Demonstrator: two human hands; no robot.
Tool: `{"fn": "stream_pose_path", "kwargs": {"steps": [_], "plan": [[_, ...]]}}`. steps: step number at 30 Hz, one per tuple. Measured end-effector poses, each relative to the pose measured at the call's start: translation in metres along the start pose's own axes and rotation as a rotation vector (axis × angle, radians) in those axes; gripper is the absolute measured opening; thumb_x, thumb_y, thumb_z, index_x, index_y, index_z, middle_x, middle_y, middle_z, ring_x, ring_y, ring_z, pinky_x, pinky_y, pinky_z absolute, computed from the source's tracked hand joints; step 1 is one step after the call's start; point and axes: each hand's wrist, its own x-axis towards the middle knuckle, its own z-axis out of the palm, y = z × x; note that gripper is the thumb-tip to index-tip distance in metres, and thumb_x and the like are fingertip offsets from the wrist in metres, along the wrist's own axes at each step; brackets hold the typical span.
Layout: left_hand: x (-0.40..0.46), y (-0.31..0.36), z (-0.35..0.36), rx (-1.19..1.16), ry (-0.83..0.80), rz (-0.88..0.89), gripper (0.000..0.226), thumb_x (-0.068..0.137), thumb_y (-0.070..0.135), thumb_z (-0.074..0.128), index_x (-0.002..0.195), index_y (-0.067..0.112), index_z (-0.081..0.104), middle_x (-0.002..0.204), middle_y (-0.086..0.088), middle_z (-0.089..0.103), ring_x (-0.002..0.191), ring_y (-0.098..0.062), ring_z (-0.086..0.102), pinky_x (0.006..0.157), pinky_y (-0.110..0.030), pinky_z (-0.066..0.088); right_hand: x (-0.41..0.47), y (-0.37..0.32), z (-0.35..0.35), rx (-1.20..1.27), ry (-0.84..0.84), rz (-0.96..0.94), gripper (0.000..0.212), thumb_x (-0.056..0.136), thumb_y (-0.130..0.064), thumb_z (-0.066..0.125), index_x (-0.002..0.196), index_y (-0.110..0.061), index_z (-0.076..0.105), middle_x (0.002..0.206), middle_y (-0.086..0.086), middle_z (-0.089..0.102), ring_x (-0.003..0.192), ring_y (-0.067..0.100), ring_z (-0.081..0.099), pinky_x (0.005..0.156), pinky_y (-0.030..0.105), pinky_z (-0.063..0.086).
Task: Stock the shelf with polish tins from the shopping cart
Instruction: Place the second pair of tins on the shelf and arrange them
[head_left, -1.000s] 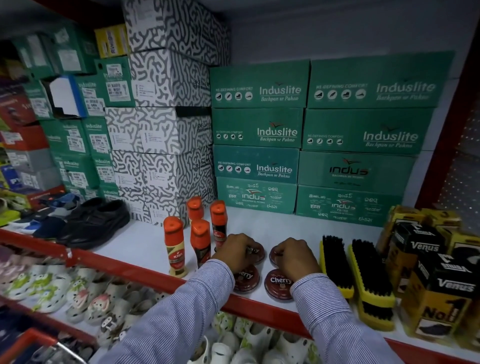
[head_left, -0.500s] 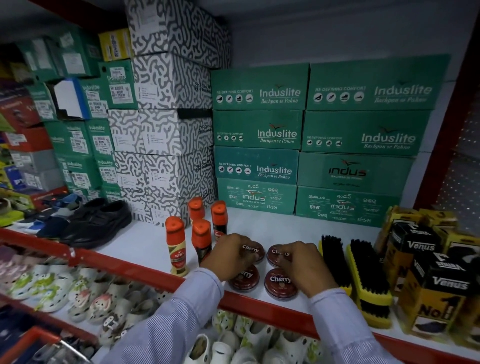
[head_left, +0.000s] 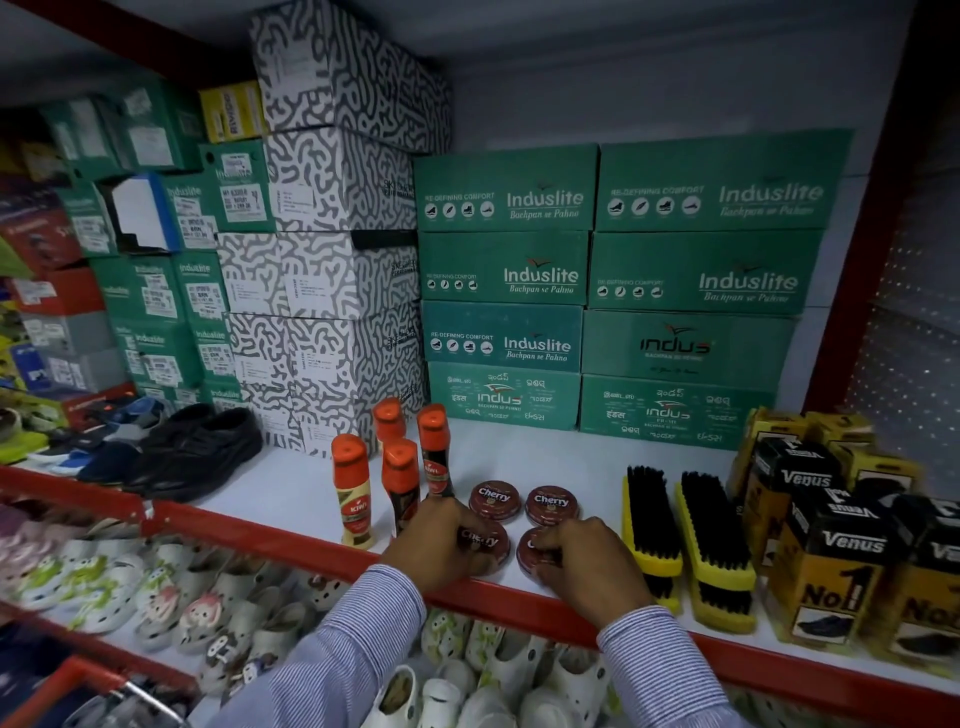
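— What are they at right now?

— Squaring up the front row, I'd say. The left hand (head_left: 441, 540) is curled over the front-left Cherry tin (head_left: 480, 545), fingers down around its rim, and the right hand (head_left: 584, 558) is curled the same way over the front-right tin (head_left: 535, 551). Both tins sit flat on the white shelf (head_left: 561, 457), right at its red front lip (head_left: 519, 603).

— And the other tins?

— Two more just beyond the knuckles, a back-left tin (head_left: 495, 500) and a back-right tin (head_left: 551, 503), lids up, labels readable, nobody touching them. So four make a little square.

— Anything crowding them?

— Just outside the left hand stand the orange-capped Kiwi bottles (head_left: 400, 480), the nearest almost against the fingers. Outside the right hand lie the yellow-backed brushes (head_left: 652, 519), close to the wrist.

— Are they gripping hard or only resting?

— Closed around the tins, but I can't tell how firmly.

— What comes next, you reckon?

— Let go cleanly, lifting straight up so the bottles don't topple, then back to the cart (head_left: 104, 691) down by the left elbow for more. Whether any tins are left in it I can't see.
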Motion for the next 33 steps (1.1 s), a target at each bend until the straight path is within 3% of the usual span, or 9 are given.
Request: {"fn": "stream_pose_path", "kwargs": {"steps": [5, 12, 16, 18, 20, 23, 26, 30, 33], "plan": [[-0.002, -0.003, 0.001, 0.002, 0.004, -0.021, 0.028, 0.074, 0.022, 0.08, 0.101, 0.027, 0.078, 0.1, 0.009, 0.08, 0.073, 0.023, 0.058, 0.069, 0.006, 0.036, 0.004, 0.0, 0.004, -0.039, 0.053, 0.001, 0.016, 0.08, -0.033, 0.065, 0.092, -0.028, 0.074, 0.086, 0.007, 0.074, 0.087, 0.025, 0.066, 0.065, 0.028, 0.046], [-0.003, -0.001, 0.001, 0.008, 0.013, -0.054, 0.028, 0.075, 0.025, 0.079, 0.103, 0.03, 0.077, 0.102, 0.011, 0.079, 0.087, 0.006, 0.067, 0.072, 0.005, 0.038, 0.002, -0.004, 0.003, -0.042, 0.06, 0.004, 0.018, 0.079, -0.031, 0.066, 0.094, -0.028, 0.076, 0.089, 0.007, 0.075, 0.086, 0.024, 0.067, 0.067, 0.028, 0.049], [-0.005, -0.001, 0.002, 0.014, 0.016, -0.047, 0.028, 0.076, 0.028, 0.078, 0.103, 0.033, 0.076, 0.1, 0.012, 0.079, 0.081, 0.011, 0.065, 0.071, 0.003, 0.038, 0.0, -0.004, 0.003, -0.018, 0.06, 0.006, 0.012, 0.079, -0.032, 0.066, 0.081, -0.022, 0.072, 0.079, 0.007, 0.073, 0.08, 0.024, 0.066, 0.06, 0.026, 0.04], [-0.006, 0.0, 0.002, 0.035, 0.007, -0.029, 0.027, 0.076, 0.029, 0.078, 0.102, 0.034, 0.076, 0.098, 0.012, 0.078, 0.075, 0.016, 0.059, 0.07, 0.002, 0.037, -0.005, -0.005, -0.002, 0.005, 0.07, 0.011, 0.015, 0.078, -0.03, 0.068, 0.088, -0.02, 0.073, 0.086, 0.007, 0.074, 0.084, 0.024, 0.067, 0.065, 0.028, 0.048], [-0.005, 0.004, 0.0, 0.052, 0.036, -0.001, 0.025, 0.074, 0.027, 0.077, 0.099, 0.032, 0.076, 0.097, 0.012, 0.076, 0.077, 0.011, 0.06, 0.072, -0.008, 0.044, -0.015, -0.003, -0.014, 0.065, 0.123, -0.013, 0.026, 0.079, -0.027, 0.071, 0.105, -0.023, 0.073, 0.102, 0.005, 0.075, 0.095, 0.022, 0.069, 0.08, 0.031, 0.055], [0.0, 0.026, -0.002, 0.056, 0.115, 0.073, 0.031, 0.075, 0.023, 0.075, 0.106, 0.024, 0.072, 0.114, 0.011, 0.07, 0.106, -0.002, 0.063, 0.09, -0.022, 0.05, -0.035, 0.01, -0.035, 0.14, 0.295, -0.079, 0.035, 0.086, -0.024, 0.07, 0.121, -0.028, 0.067, 0.125, -0.005, 0.069, 0.115, 0.014, 0.064, 0.102, 0.03, 0.049], [0.009, 0.063, 0.007, 0.034, 0.133, 0.145, 0.046, 0.082, 0.028, 0.071, 0.127, 0.026, 0.062, 0.134, 0.016, 0.054, 0.134, -0.003, 0.043, 0.112, -0.024, 0.038, -0.051, 0.038, -0.057, 0.072, 0.395, -0.048, 0.04, 0.092, -0.021, 0.062, 0.132, -0.026, 0.058, 0.141, -0.01, 0.054, 0.133, 0.009, 0.048, 0.111, 0.026, 0.036], [0.028, 0.104, 0.04, 0.073, 0.012, 0.208, 0.064, 0.087, 0.032, 0.066, 0.146, 0.024, 0.042, 0.156, 0.003, 0.039, 0.145, -0.011, 0.033, 0.121, -0.033, 0.03, -0.056, 0.074, -0.069, -0.069, 0.211, 0.069, 0.05, 0.096, -0.012, 0.051, 0.144, -0.019, 0.042, 0.154, 0.0, 0.04, 0.146, 0.018, 0.028, 0.112, 0.032, 0.035], [0.036, 0.123, 0.064, 0.109, -0.063, 0.229, 0.064, 0.091, 0.028, 0.062, 0.149, 0.024, 0.036, 0.16, 0.004, 0.032, 0.148, -0.011, 0.025, 0.122, -0.027, 0.016, -0.055, 0.086, -0.065, -0.102, 0.134, 0.085, 0.055, 0.091, -0.003, 0.051, 0.142, -0.021, 0.043, 0.151, 0.002, 0.043, 0.142, 0.02, 0.035, 0.106, 0.034, 0.044]]}}
